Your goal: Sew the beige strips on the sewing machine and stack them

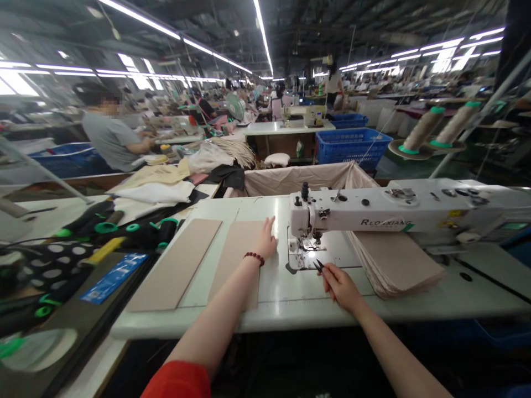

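Observation:
My left hand [266, 237], with a dark red bead bracelet at its wrist, has its fingers stretched out over the right edge of a flat beige panel [234, 260]. Whether it touches the panel I cannot tell. My right hand [341, 286] is closed round dark thread snips [318, 266], their tips pointing at the needle area of a white sewing machine [344, 209]. Left of my left hand lies another beige panel, part of a thicker stack [176, 265]. To the right of my right hand a pile of beige pieces [398, 262] sits partly under the machine arm.
Thread spools, a blue packet [114, 278] and polka-dot cloth [53, 265] crowd the left side. Behind the table hangs a cloth-lined bin [302, 178]; farther back stands a blue crate [350, 145]. Thread cones [423, 131] rise at right. A co-worker [110, 130] sits at left.

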`<state>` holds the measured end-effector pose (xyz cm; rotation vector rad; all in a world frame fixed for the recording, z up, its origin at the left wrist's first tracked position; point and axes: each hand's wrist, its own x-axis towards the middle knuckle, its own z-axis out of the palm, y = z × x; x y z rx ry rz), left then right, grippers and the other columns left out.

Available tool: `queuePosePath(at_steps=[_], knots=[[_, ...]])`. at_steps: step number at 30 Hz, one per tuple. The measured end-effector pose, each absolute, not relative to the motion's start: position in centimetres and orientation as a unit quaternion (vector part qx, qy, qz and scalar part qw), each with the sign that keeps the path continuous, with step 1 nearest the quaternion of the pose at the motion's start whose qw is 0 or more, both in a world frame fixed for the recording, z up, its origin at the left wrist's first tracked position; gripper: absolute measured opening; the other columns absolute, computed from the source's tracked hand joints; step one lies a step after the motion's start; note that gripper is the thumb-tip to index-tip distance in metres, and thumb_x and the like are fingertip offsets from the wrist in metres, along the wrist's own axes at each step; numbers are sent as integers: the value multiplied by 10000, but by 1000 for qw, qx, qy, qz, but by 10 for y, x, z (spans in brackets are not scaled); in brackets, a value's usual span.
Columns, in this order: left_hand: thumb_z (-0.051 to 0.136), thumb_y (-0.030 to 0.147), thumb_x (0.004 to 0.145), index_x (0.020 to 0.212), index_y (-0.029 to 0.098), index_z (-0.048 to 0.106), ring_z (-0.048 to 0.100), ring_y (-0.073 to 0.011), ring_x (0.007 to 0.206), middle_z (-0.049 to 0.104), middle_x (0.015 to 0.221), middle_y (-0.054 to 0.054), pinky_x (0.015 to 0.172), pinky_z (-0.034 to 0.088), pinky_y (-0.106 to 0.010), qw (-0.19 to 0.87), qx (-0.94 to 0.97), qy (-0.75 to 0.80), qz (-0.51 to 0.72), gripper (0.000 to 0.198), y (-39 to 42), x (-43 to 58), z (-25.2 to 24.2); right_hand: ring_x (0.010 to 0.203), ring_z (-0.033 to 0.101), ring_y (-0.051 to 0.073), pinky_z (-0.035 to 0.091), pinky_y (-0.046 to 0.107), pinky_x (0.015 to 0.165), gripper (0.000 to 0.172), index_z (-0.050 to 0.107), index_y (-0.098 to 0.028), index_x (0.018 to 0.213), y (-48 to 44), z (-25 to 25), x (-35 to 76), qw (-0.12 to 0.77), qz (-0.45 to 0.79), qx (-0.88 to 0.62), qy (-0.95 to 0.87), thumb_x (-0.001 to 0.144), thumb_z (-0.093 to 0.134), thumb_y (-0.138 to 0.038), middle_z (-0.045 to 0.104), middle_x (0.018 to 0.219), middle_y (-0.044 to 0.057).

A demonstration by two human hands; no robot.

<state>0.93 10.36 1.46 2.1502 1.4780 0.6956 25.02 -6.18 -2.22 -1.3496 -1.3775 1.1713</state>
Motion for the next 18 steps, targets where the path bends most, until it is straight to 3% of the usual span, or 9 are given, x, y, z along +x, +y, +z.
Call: queuePosePath(at_steps=[2,6,9,14,18], knots=[[390,64,821,1466,126,214,230,-233,1417,224,1536,-149,1142,256,-419,194,760,560,266,671,114,-13,24,365,394,74,308,204,366,313,532,-200,902,-64,-22,251,429,467,-540,-554,939,394,-479,501,563,-68],[372,153,881,1400,109,366,279,-235,1398,345,1486,-150,1163,210,-424,179,757,579,243,522,101,-71,34,371,401,81,313,214,371,309,529,-204,917,-66,-22,252,426,465,-543,-554,937,400,-484,505,572,-62],[382,288,928,1391,105,397,309,-233,1385,365,1479,-144,1159,224,-400,180,767,576,218,499,57,-102,26,372,403,83,316,220,377,312,534,-205,922,-66,-22,252,417,468,-545,-557,936,404,-488,508,577,-58],[431,536,907,1492,195,220,159,-272,1434,226,1551,-99,1155,167,-477,112,825,539,129,709,-37,-111,1,380,402,87,315,225,383,325,542,-207,948,-67,-22,252,402,465,-555,-561,935,402,-500,519,592,-51],[520,675,789,1513,203,142,122,-306,1437,161,1566,-98,1162,90,-503,49,851,516,79,943,-96,-103,-2,391,420,96,338,234,399,327,537,-213,940,-67,-22,250,381,454,-568,-572,937,391,-506,532,603,-48]])
